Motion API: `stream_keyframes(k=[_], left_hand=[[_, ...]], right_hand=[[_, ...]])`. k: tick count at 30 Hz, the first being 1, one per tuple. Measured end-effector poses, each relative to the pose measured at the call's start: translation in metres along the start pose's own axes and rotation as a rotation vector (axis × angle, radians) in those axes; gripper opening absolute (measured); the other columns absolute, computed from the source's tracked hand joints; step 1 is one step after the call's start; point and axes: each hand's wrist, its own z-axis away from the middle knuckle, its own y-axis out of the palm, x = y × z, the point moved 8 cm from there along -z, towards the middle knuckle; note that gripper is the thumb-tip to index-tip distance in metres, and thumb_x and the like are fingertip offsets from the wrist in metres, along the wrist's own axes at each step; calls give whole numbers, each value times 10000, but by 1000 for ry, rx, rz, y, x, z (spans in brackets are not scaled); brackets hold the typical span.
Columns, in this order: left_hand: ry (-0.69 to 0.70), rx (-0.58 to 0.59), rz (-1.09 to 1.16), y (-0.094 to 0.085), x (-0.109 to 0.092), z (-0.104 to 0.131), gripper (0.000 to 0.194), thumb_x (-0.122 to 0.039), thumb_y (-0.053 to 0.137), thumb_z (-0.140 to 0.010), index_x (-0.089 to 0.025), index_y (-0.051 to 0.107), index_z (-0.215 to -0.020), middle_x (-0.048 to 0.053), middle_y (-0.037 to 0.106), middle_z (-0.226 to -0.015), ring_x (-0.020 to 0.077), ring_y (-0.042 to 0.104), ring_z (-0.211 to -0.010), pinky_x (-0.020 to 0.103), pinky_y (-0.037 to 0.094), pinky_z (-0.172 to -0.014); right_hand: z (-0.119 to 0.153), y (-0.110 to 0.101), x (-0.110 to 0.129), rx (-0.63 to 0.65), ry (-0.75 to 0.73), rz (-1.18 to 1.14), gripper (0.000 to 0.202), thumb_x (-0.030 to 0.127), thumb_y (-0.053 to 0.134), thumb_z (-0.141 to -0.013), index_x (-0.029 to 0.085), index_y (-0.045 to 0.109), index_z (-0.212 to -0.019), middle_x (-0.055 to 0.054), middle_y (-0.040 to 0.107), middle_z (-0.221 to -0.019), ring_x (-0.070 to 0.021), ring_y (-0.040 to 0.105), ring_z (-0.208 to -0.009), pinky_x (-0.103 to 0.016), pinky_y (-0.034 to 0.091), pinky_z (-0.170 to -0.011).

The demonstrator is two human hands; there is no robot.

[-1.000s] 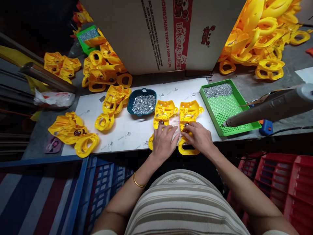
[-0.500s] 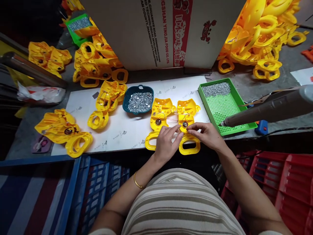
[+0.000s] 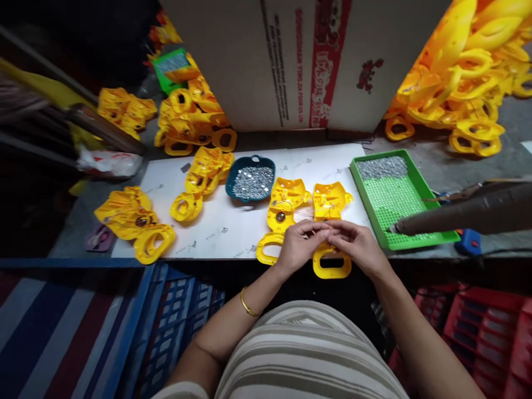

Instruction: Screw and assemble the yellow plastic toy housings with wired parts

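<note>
Two yellow plastic shell halves with oval handles lie side by side on the white board in front of me. The left yellow shell (image 3: 286, 191) has thin wires and a round metal piece (image 3: 280, 216) in it. Over the right yellow shell (image 3: 330, 200), my left hand (image 3: 305, 244) and my right hand (image 3: 355, 244) meet with fingertips pinched together. Whatever they pinch is too small and covered to name. The fingers hide the lower part of this shell; its oval handle (image 3: 331, 272) shows below them.
A dark teal tray (image 3: 229, 188) of small metal parts stands left of the shells. A green basket (image 3: 415, 244) with screws is at right, a grey-brown tool (image 3: 457, 208) reaching over it. More yellow shells (image 3: 133, 213) lie left. A large carton (image 3: 249, 83) stands behind.
My hands have come together over the right shell, fingertips now meeting and covering its round metal piece. The whole view has shifted, so the scene sits further right and slightly lower.
</note>
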Motion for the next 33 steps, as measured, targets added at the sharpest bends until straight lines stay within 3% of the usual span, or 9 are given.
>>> stream_keyframes(k=[3, 5, 9, 13, 18, 22, 26, 33], left_hand=[[102, 30, -95, 5, -9, 3, 148, -247, 690, -800, -159, 767, -890, 75, 740, -892, 169, 664, -812, 255, 510, -735], [144, 39, -166, 7, -13, 3, 167, -242, 670, -820, -163, 760, -938, 67, 739, -902, 159, 659, -778, 244, 508, -699], [327, -40, -495, 0, -24, 9, 252, -258, 614, -866, -174, 705, -1086, 54, 732, -942, 158, 638, -776, 282, 512, -742], [527, -83, -924, -4, -25, 33, 251, -411, 607, -883, -221, 715, -1007, 49, 711, -913, 211, 597, -903, 369, 457, -816], [500, 99, -1124, -2, -12, 62, 609, -663, 614, -792, -248, 615, -1237, 97, 615, -1263, 286, 519, -1119, 452, 367, -936], [422, 206, -1203, 1, -4, 64, 771, -657, 728, -682, -266, 545, -1321, 125, 525, -1387, 326, 465, -1201, 493, 314, -983], [394, 249, -1238, 6, 1, 64, 800, -573, 810, -640, -272, 532, -1326, 119, 496, -1423, 327, 446, -1229, 507, 291, -997], [379, 260, -1239, 13, 6, 66, 670, -481, 797, -712, -254, 548, -1291, 76, 537, -1405, 308, 458, -1221, 489, 304, -978]], right_hand=[[-1, -7, 11, -24, -137, 295, 387, 527, 708, -717, 173, 748, -868, -93, 735, -870, -231, 687, -801, -337, 581, -727], [-4, -15, 14, -61, -215, 378, 380, 543, 712, -697, 176, 746, -789, -88, 725, -818, -218, 674, -746, -304, 573, -678], [-16, -31, -3, -79, -123, 350, 438, 577, 761, -606, 180, 761, -792, -95, 746, -835, -221, 691, -701, -264, 575, -609], [-23, -41, -13, -97, -34, 311, 469, 576, 764, -586, 174, 775, -829, -110, 756, -890, -234, 699, -673, -267, 571, -537], [-12, -39, 6, -225, -143, 379, 400, 530, 721, -659, 173, 761, -834, -87, 748, -814, -201, 674, -637, -281, 545, -549], [-5, -36, 15, -255, -266, 392, 251, 420, 693, -754, 184, 729, -828, -54, 724, -817, -168, 646, -675, -299, 525, -663], [6, -30, 18, -219, -399, 515, 122, 301, 646, -826, 192, 698, -844, -32, 679, -848, -137, 597, -676, -275, 478, -643], [13, -18, 11, -184, -411, 663, 103, 267, 597, -879, 193, 667, -863, -24, 642, -830, -155, 617, -716, -291, 463, -671]])
